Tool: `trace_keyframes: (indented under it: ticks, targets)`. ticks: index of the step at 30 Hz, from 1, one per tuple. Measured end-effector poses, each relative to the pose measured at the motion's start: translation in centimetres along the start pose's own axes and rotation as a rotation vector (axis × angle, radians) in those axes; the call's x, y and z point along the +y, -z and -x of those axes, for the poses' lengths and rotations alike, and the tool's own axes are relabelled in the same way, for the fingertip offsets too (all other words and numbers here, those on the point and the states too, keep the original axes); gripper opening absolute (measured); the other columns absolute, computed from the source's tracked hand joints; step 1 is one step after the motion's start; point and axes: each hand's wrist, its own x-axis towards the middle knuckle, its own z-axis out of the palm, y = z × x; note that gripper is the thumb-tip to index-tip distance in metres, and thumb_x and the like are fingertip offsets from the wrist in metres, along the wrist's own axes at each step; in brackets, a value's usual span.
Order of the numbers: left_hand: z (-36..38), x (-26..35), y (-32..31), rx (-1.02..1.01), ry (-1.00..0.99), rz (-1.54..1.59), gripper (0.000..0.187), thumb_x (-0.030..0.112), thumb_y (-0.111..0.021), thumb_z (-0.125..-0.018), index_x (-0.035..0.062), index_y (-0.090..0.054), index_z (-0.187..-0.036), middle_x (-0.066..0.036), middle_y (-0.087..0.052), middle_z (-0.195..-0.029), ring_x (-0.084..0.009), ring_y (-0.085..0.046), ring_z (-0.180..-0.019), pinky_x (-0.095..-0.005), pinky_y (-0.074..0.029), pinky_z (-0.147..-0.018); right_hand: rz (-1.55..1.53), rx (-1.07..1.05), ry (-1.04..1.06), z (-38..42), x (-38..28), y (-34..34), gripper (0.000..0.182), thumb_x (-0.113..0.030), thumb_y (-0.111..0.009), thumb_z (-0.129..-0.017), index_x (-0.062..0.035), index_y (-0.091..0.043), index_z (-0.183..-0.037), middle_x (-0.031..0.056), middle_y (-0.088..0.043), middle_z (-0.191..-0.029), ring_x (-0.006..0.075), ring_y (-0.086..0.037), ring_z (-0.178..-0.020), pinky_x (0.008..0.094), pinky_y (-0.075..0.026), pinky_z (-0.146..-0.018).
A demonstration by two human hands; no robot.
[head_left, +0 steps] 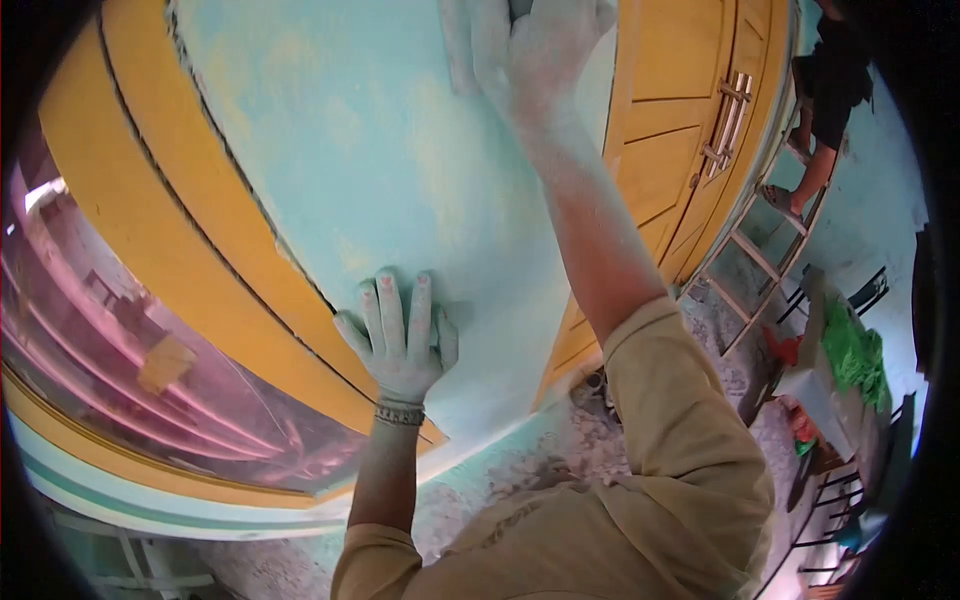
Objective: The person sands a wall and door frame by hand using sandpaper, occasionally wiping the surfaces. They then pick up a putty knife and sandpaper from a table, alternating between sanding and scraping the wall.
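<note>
Pale dust coats both my hands. My left hand [402, 335] lies against the light blue wall [400, 160], fingers spread and pointing up, a bracelet [399, 412] at its wrist. Its thumb side and fingertips touch the patchy painted surface near the yellow frame [200, 240]. Higher up, my right hand [535, 50] is raised at the top edge of the view, over the same wall. Its fingers are bent round a small dark thing, mostly hidden and cut off by the edge, which I cannot make out.
Right of the wall stands a yellow door [660, 150] with metal handles [728, 120]. Beyond it, a person [830, 100] stands on a ladder [755, 255]. A green plastic bag [855, 355] lies among piled items at the right. Pink sheeting [150, 380] shows at lower left.
</note>
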Motion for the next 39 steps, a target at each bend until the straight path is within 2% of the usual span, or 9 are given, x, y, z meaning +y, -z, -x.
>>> trace_keyframes:
  ticks: [3,7,16,18,21,23,30,36,39]
  targets:
    - [0.9,0.0,0.4,-0.01,0.016,0.019,0.051,0.03,-0.055,-0.086,0.0098,-0.059,-0.132,-0.024,-0.042,-0.147,-0.0413,-0.033,-0.141,-0.0638,-0.012,-0.114,-0.042,0.039,0.032,2.1,-0.5,0.0,0.018,-0.026,-0.07,-0.085,-0.0086,-0.068,-0.082,0.0092,-0.057,-0.079,0.0281,-0.052,-0.076,0.0413,-0.034,-0.076]
    - [1.2,-0.2,0.1,-0.006,0.015,0.083,0.05,0.029,-0.053,-0.087,0.009,-0.059,-0.132,-0.023,-0.043,-0.146,-0.0418,-0.035,-0.139,-0.064,-0.015,-0.114,-0.281,-0.128,-0.408,18.2,-1.9,6.5,0.017,-0.018,-0.067,-0.086,-0.0036,-0.072,-0.093,0.0091,-0.066,-0.089,0.0245,-0.057,-0.086,0.0398,-0.037,-0.083]
    - [0.7,0.0,0.0,0.089,0.038,0.142,0.051,0.028,-0.052,-0.091,-0.0045,-0.054,-0.13,-0.03,-0.044,-0.143,-0.0452,-0.033,-0.14,-0.0604,-0.019,-0.114,-0.131,-0.021,-0.025,-4.7,-2.6,-0.5,0.03,-0.02,-0.064,-0.089,0.001,-0.055,-0.109,0.0153,-0.06,-0.097,0.0334,-0.054,-0.097,0.0463,-0.037,-0.089]
    - [0.9,-0.1,0.2,0.076,0.033,0.155,0.052,0.028,-0.052,-0.091,-0.0047,-0.051,-0.131,-0.032,-0.043,-0.143,-0.0464,-0.033,-0.139,-0.0609,-0.019,-0.114,-0.133,0.062,0.112,2.6,-1.0,0.4,0.023,-0.024,-0.069,-0.088,-0.0083,-0.063,-0.072,0.0078,-0.051,-0.067,0.0279,-0.047,-0.065,0.0424,-0.031,-0.067]
    - [1.1,-0.3,0.1,0.068,0.034,0.191,0.052,0.027,-0.052,-0.091,-0.0048,-0.048,-0.132,-0.032,-0.042,-0.143,-0.0477,-0.033,-0.139,-0.0613,-0.018,-0.114,-0.183,-0.296,-0.162,17.9,-1.9,7.3,0.014,-0.014,-0.071,-0.084,-0.0056,-0.062,-0.077,0.0095,-0.062,-0.085,0.0281,-0.058,-0.081,0.042,-0.038,-0.072]
    - [1.1,-0.3,0.0,0.074,0.05,0.197,0.052,0.027,-0.053,-0.091,-0.0047,-0.047,-0.132,-0.032,-0.041,-0.143,-0.048,-0.032,-0.139,-0.0617,-0.018,-0.114,-0.169,-0.097,0.001,20.3,-0.2,6.1,0.015,-0.014,-0.068,-0.085,-0.0023,-0.064,-0.094,0.0119,-0.063,-0.093,0.0262,-0.058,-0.087,0.037,-0.038,-0.079]
    - [0.9,-0.1,-0.1,0.105,0.09,0.23,0.052,0.028,-0.051,-0.093,-0.0024,-0.042,-0.134,-0.033,-0.035,-0.147,-0.049,-0.027,-0.141,-0.063,-0.016,-0.113,-0.156,0.063,0.172,0.8,-0.9,-0.7,0.023,-0.02,-0.071,-0.081,-0.007,-0.057,-0.093,0.0143,-0.057,-0.088,0.0349,-0.054,-0.077,0.0443,-0.035,-0.07]
    - [1.5,-0.4,-0.5,0.167,0.114,0.322,0.058,0.034,-0.05,-0.091,0.0021,-0.04,-0.138,-0.03,-0.035,-0.149,-0.0468,-0.024,-0.143,-0.06,-0.013,-0.115,-0.275,-0.345,-0.079,20.9,-2.1,7.2,0.036,-0.013,-0.082,-0.072,-0.0085,-0.053,-0.092,0.0113,-0.054,-0.083,0.0307,-0.052,-0.074,0.0421,-0.034,-0.069]
    - [1.5,-0.7,-0.1,0.151,0.11,0.353,0.061,0.038,-0.049,-0.091,0.0043,-0.038,-0.141,-0.03,-0.033,-0.15,-0.0472,-0.023,-0.143,-0.0618,-0.012,-0.114,-0.312,-0.157,-0.012,17.5,-3.2,5.3,0.037,-0.013,-0.083,-0.072,-0.01,-0.051,-0.092,0.0098,-0.053,-0.082,0.0297,-0.051,-0.073,0.0414,-0.033,-0.067]
